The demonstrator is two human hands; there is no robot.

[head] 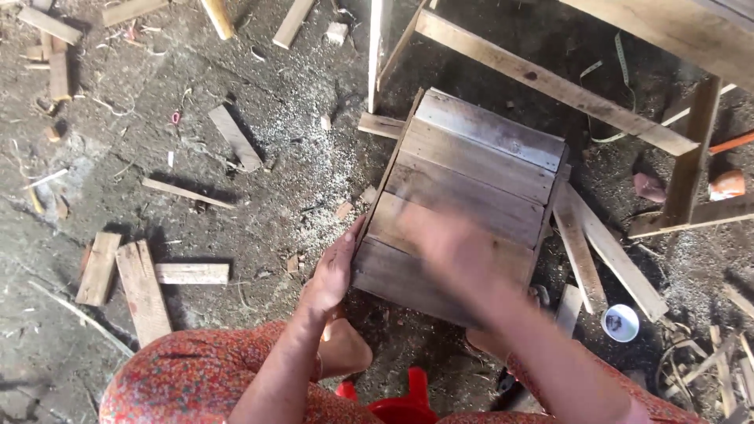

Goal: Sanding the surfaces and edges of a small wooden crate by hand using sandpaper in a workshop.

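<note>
dusty workshop ground (259, 118) fills the view, grey dirt strewn with sawdust, chips and short offcuts, sun falling hard across it. right in the middle sits a slatted wooden panel (463, 204), five weathered planks nailed side by side, lying flat or nearly so on the ground just ahead of the person's knees. its planks run left to right with a slight downward tilt toward the right, and the whole piece stretches away from the body, near edge close to the lap, far edge up toward a long timber rail (550, 82).

left hand (334, 271) is flat and open, fingers together, pressed against the panel's near left edge, steadying that side. right hand (455, 251) is over the near planks, smeared with motion blur, so i cannot tell whether it is open, closed or holding anything. both hands are at the near end, left one on the rim, right one above the face; the far planks lie well beyond either.

around it: two short boards (133, 283) lie side by side off to the left with a third across their end, a lone slat (236, 137) further up. to the right, loose battens (605, 251) poke out from under the panel's edge, a small white round cup (620, 323) sits near them, and a wooden frame leg (689, 153) stands beyond. patterned orange-red clothing (181, 377) covers the knees at the bottom, with something red plastic (400, 404) between them.
</note>
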